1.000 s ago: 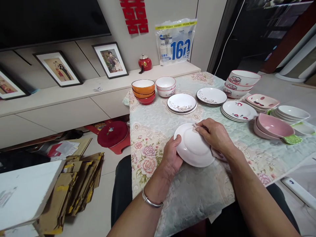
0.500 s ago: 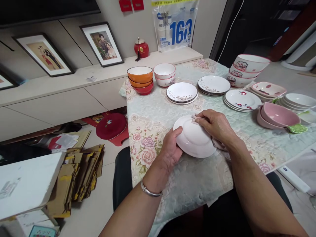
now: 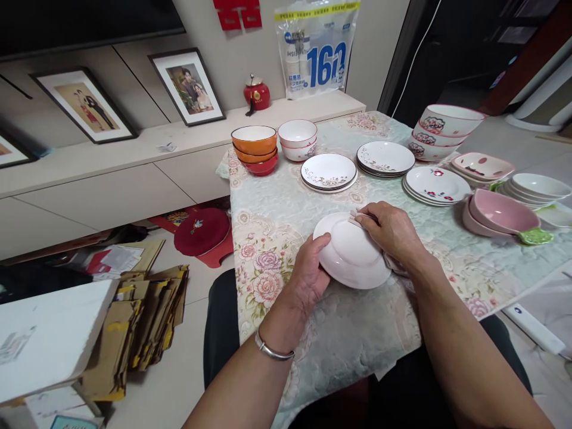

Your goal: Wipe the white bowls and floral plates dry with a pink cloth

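A plain white plate (image 3: 351,253) is held tilted over the near part of the flowered tablecloth (image 3: 268,226). My left hand (image 3: 310,268) grips its left edge, thumb on top and fingers underneath. At the plate's upper right rim, my right hand (image 3: 391,229) pinches a pale pinkish cloth (image 3: 393,264); part of the cloth hangs below the palm by the plate's right edge. Beyond the plate are a stack of brown-patterned plates (image 3: 328,171), a second such stack (image 3: 385,157) and a stack of red-flowered plates (image 3: 435,184).
Orange and red bowls (image 3: 254,143) and white bowls (image 3: 297,140) stand at the back left. Tall bowls (image 3: 447,128), pink bowls (image 3: 504,211) and small white bowls (image 3: 543,183) are on the right. Left of the table are a red stool (image 3: 203,232) and folded cardboard (image 3: 152,316).
The camera view has tilted slightly upward, so most things sit a little lower. Both hands keep their hold on the plate and cloth with hardly any shift.
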Demonstrator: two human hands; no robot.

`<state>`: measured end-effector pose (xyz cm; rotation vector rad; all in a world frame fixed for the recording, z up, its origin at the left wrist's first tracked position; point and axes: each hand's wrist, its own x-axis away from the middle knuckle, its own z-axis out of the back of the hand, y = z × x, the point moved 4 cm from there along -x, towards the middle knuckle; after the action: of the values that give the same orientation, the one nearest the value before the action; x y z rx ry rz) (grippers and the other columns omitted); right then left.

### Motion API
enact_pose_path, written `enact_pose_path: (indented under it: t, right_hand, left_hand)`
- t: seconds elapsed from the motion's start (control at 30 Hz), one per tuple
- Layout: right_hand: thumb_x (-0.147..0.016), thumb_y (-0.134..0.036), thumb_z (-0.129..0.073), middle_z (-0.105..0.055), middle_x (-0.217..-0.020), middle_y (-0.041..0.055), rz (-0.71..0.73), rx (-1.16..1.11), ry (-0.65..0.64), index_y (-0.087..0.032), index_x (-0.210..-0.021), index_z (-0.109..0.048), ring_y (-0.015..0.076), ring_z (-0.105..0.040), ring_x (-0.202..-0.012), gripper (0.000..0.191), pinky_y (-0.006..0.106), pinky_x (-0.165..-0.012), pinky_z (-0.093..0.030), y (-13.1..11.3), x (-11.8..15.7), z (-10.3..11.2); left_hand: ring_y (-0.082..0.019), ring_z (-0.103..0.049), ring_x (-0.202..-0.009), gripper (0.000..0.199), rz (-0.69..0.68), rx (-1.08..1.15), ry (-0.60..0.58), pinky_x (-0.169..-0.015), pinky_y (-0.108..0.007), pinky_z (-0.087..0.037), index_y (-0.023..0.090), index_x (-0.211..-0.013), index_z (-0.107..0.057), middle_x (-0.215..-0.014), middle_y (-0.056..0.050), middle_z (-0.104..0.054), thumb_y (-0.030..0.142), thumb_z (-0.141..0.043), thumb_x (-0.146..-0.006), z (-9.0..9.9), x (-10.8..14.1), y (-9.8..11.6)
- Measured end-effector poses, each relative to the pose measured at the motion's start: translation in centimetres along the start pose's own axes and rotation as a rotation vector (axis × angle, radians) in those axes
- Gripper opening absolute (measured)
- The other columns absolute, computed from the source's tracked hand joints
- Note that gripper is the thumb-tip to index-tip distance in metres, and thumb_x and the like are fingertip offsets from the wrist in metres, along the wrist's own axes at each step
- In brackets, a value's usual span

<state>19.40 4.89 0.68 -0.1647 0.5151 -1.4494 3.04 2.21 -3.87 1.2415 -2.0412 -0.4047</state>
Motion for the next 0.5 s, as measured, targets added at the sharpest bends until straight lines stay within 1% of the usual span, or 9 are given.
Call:
enact_pose_path:
  t: [0.07, 0.23, 0.27, 0.33, 0.43, 0.5]
  right_hand:
    - [-0.091, -0.033, -0.05, -0.068, -0.093, 0.0091, 0.018, -0.018, -0.009, -0.019, -0.091, -0.067, 0.0226, -0.06, -0.084, 0.022, 0.032, -0.072, -0.041, -0.3, 0.1, 0.1]
    - [-0.089, -0.029, -0.054, -0.067, -0.093, 0.0055, 0.155, -0.153, -0.067, -0.022, -0.092, -0.069, 0.0209, -0.06, -0.09, 0.017, 0.03, -0.078, -0.043, -1.2, 0.3, 0.1]
    - [-0.089, -0.029, -0.054, -0.067, -0.093, 0.0052, 0.151, -0.17, -0.066, -0.022, -0.091, -0.069, 0.0207, -0.06, -0.09, 0.017, 0.03, -0.079, -0.043, -1.1, 0.2, 0.0]
    - [-0.089, -0.031, -0.055, -0.068, -0.093, 0.0056, 0.094, -0.162, -0.037, -0.021, -0.091, -0.068, 0.0208, -0.06, -0.087, 0.017, 0.031, -0.077, -0.043, -0.6, 0.1, 0.0]
    - [-0.089, -0.033, -0.053, -0.068, -0.093, 0.0072, -0.003, -0.072, 0.007, -0.02, -0.091, -0.067, 0.022, -0.06, -0.084, 0.019, 0.032, -0.073, -0.042, 0.1, 0.0, 0.1]
    - [-0.09, -0.032, -0.052, -0.068, -0.093, 0.0082, 0.001, -0.027, 0.016, -0.02, -0.09, -0.067, 0.0229, -0.06, -0.084, 0.019, 0.033, -0.073, -0.042, -0.2, 0.1, 0.2]
  left_hand:
    - [-0.027, -0.067, -0.093, 0.046, 0.002, -0.003, 0.003, -0.084, -0.038, -0.05, 0.014, -0.116, -0.064, -0.096, -0.009, -0.074, 0.022, -0.069, -0.071, 0.0, 0.0, 0.0]
    - [-0.027, -0.067, -0.093, 0.046, -0.004, -0.004, 0.02, -0.085, -0.038, -0.05, 0.014, -0.116, -0.064, -0.092, -0.009, -0.074, 0.023, -0.069, -0.072, 0.1, 0.0, 0.0]
    - [-0.027, -0.067, -0.093, 0.046, -0.005, -0.003, 0.016, -0.086, -0.038, -0.05, 0.014, -0.117, -0.064, -0.093, -0.009, -0.074, 0.023, -0.069, -0.072, 0.1, 0.0, 0.0]
    - [-0.027, -0.066, -0.093, 0.048, -0.003, 0.0, 0.008, -0.086, -0.039, -0.049, 0.014, -0.117, -0.064, -0.094, -0.009, -0.074, 0.023, -0.07, -0.071, 0.0, 0.0, 0.0]
    - [-0.028, -0.066, -0.094, 0.049, -0.001, 0.001, 0.006, -0.087, -0.039, -0.049, 0.015, -0.118, -0.063, -0.095, -0.009, -0.074, 0.023, -0.07, -0.07, 0.0, 0.1, 0.0]
    - [-0.028, -0.066, -0.094, 0.047, -0.006, -0.003, -0.001, -0.087, -0.04, -0.049, 0.016, -0.117, -0.063, -0.095, -0.008, -0.074, 0.023, -0.07, -0.071, -0.1, 0.1, 0.1]
